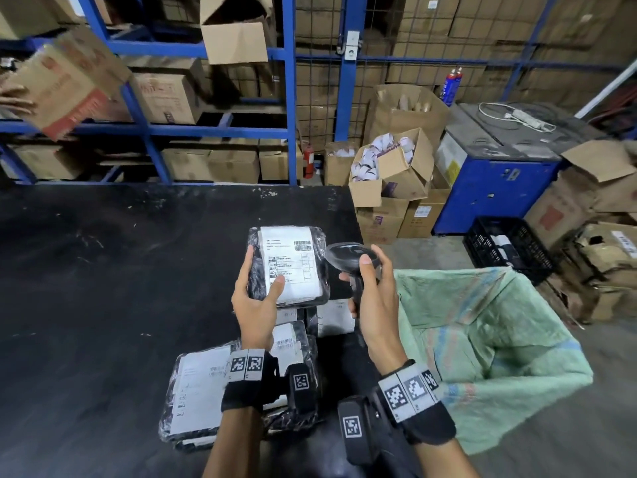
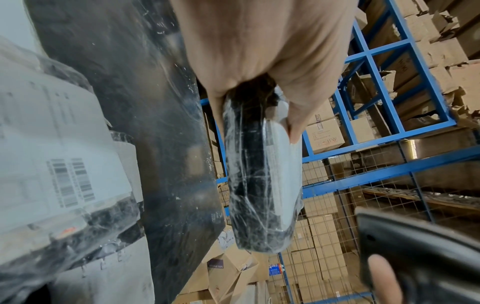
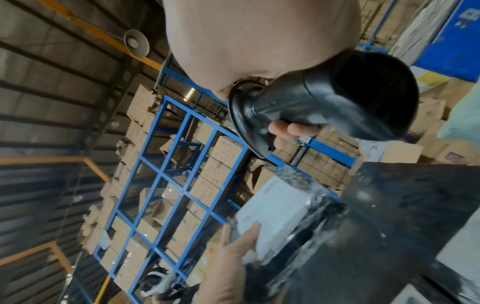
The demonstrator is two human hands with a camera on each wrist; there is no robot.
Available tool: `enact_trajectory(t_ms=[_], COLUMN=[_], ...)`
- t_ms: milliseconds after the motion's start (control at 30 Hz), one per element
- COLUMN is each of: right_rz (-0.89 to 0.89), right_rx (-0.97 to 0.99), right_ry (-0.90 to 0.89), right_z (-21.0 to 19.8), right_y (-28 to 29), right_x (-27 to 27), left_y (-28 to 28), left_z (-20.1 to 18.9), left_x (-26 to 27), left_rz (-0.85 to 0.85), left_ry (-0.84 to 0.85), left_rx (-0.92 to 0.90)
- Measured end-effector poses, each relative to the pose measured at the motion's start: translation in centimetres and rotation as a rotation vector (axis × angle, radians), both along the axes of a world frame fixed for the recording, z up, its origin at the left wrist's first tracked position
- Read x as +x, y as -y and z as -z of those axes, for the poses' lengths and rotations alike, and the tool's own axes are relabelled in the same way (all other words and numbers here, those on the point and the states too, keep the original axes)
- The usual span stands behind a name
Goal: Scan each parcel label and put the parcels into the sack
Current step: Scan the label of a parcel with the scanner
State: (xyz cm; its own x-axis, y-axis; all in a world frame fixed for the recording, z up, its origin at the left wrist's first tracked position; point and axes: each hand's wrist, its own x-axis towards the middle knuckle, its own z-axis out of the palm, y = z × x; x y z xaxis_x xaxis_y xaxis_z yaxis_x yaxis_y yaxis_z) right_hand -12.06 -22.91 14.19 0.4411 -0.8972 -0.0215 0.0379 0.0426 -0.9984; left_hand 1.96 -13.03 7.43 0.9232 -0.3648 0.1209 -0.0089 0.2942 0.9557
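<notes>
Warehouse bay. A black, scuffed table (image 1: 103,270) is carrying the work; blue steel racking (image 1: 289,98) is standing behind it, loaded with brown cartons. Right of the table: open cartons of white rolls (image 1: 389,167), a blue machine (image 1: 496,188) with a white power strip lying on top, and a black crate (image 1: 510,246) sitting on the concrete floor.

Writing: the held parcel's white label (image 1: 293,263) is showing 2 barcodes at its upper right and lines of print too small to read. A carton in the left wrist view is reading "TAPE"; the rest is blurred.

The left hand (image 1: 255,305) is holding 1 black, film-wrapped parcel (image 1: 287,265) above the table, label facing up: thumb lying on the label's lower left, fingers (image 1: 246,267) wrapping the left edge and underside. The right hand (image 1: 374,298) is gripping a black handheld scanner (image 1: 348,258) by its handle, thumb on top of the head, which is sitting just beside the parcel's right edge.

More labelled parcels (image 1: 200,384) are lying piled on the table under the wrists. The green woven sack (image 1: 499,357) is standing open just right of the table, beside the right forearm.
</notes>
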Motion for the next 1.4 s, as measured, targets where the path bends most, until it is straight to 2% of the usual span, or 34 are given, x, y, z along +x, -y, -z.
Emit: enact_trajectory(t_ms=[267,467,567,733,867,1067,1167,1267,1400], right_rz=[0.054,0.005,-0.03,-0.023,-0.045,-0.099,-0.102,-0.094,-0.196], right_rx=[0.026,0.135,0.188,0.3,0.408,0.346,0.189,-0.013,-0.162], right_ry=[-0.286,-0.487,-0.574,-0.608,-0.646,-0.679,-0.685,-0.546,-0.389], right_z=[8.1,15.6,17.4,19.8,23.7,22.9,22.1,18.4,12.4], right_y=[0.3,-0.1,-0.4,-1.1,-2.1,-1.9,-1.5,-1.3,-0.9], right_x=[-1.1,-2.1,-2.7,-3.8,-4.6,-4.8,-5.0,-5.2,-4.8], left_y=[-2.5,-4.0,-4.5,-5.1,-5.8,-6.5,-6.2,-5.8,-4.7], left_z=[1.5,2.2,2.0,1.8,2.3,2.7,2.4,2.1,1.7], left_x=[0.6,1.2,1.3,1.5,1.9,1.8,1.1,-0.1,-2.1], left_rz=[-0.072,-0.077,-0.087,-0.102,-0.08,-0.051,-0.04,-0.012,0.056], left_ry=[-0.019,-0.005,0.011,0.022,0.001,-0.009,-0.005,-0.047,-0.11], left_rx=[0.059,0.089,0.089,0.103,0.128,0.152,0.153,0.115,0.077])
